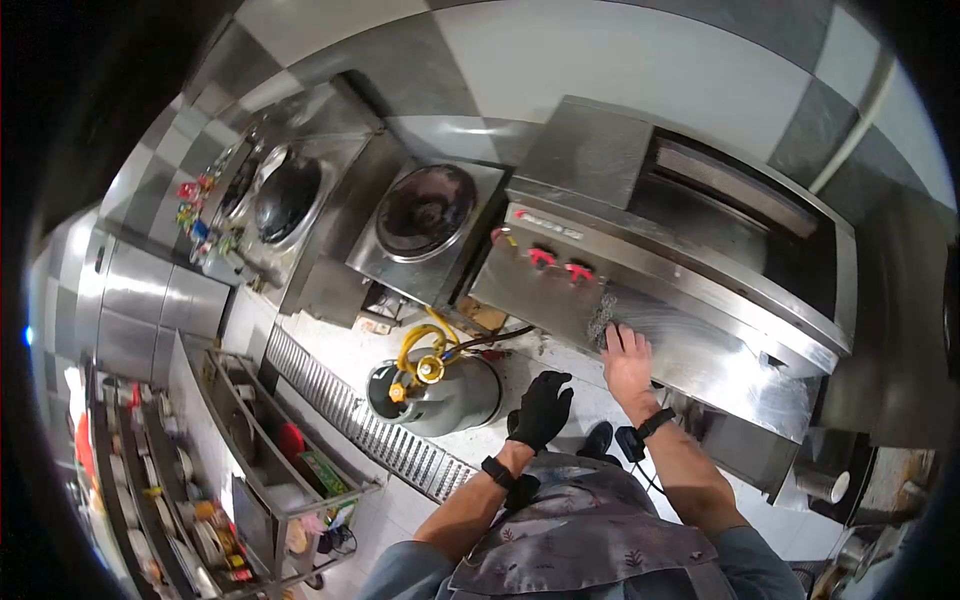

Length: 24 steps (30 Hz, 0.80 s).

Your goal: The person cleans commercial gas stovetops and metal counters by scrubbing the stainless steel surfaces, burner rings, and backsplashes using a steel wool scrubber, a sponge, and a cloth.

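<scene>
My right hand (627, 362), bare, presses its fingers near a grey wire scrubber (601, 320) on the steel front panel (660, 345) of a griddle unit. Whether the fingers grip the scrubber or only touch its edge is hard to tell. Two red knobs (560, 266) are on the panel to the left of the scrubber. My left hand (542, 410) wears a black glove and hangs above the floor with its fingers curled apart, holding nothing, just right of a grey gas cylinder (465, 393).
A yellow hose (415, 343) loops over the cylinder's top. Left of the griddle stands a wok burner (427, 213), with a black wok (288, 200) further left. A floor drain grate (350, 412) runs beside a steel trolley (278, 490) and shelves with bottles and containers at the lower left.
</scene>
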Available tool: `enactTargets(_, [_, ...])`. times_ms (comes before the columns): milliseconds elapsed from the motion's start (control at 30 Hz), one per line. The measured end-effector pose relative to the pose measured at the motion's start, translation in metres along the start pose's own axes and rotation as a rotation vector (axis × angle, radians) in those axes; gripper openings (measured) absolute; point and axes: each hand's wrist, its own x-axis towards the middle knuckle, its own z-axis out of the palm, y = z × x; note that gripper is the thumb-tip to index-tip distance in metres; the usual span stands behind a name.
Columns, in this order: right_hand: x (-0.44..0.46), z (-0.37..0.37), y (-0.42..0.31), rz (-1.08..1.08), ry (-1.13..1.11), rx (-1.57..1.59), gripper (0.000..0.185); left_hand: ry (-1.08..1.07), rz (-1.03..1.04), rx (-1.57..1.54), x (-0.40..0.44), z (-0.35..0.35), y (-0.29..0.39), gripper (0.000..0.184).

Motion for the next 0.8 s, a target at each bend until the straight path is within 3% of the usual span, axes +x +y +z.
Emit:
enactTargets(67, [0.004,0.012,-0.021,-0.055,-0.002,0.005,0.055,0.055,-0.002,0.006,-0.008,-0.018,-0.017,0.027])
enactTargets(133, [0.011,0.021,-0.047,-0.076,-0.056,0.314,0.056,0.025,-0.119,-0.051,-0.017,-0.041,-0.039,0.028])
enactTargets(167, [0.015,0.027,-0.061,-0.087,-0.058,0.306,0.056,0.035,-0.119,-0.059,-0.018,-0.052,-0.051,0.028])
enactTargets(233, [0.018,0.029,-0.105,0.079,-0.313,0.656,0.055,0.043,-0.262,-0.086,-0.025,-0.081,-0.073,0.038])
enactTargets(267, [0.023,0.031,-0.127,0.077,-0.321,0.645,0.055,0.046,-0.267,-0.098,-0.028,-0.095,-0.086,0.038])
enactTargets(333, [0.037,0.038,-0.171,0.359,-0.505,1.008,0.054,0.065,-0.429,-0.432,-0.029,-0.127,-0.112,0.047])
enactTargets(400, [0.044,0.067,-0.202,0.363,-0.538,1.15,0.051,0.056,-0.469,-0.615,-0.026,-0.161,-0.14,0.05])
enactTargets(500, [0.06,0.082,-0.261,0.573,-0.663,1.551,0.047,0.026,-0.578,-1.061,-0.042,-0.211,-0.171,0.058])
enactTargets(600, [0.073,0.097,-0.305,0.704,-0.712,1.704,0.047,0.112,-0.602,-1.054,-0.055,-0.247,-0.206,0.055])
enactTargets(800, [0.087,0.126,-0.379,0.548,-1.118,1.847,0.059,0.39,-0.676,-1.085,-0.093,-0.319,-0.24,0.052])
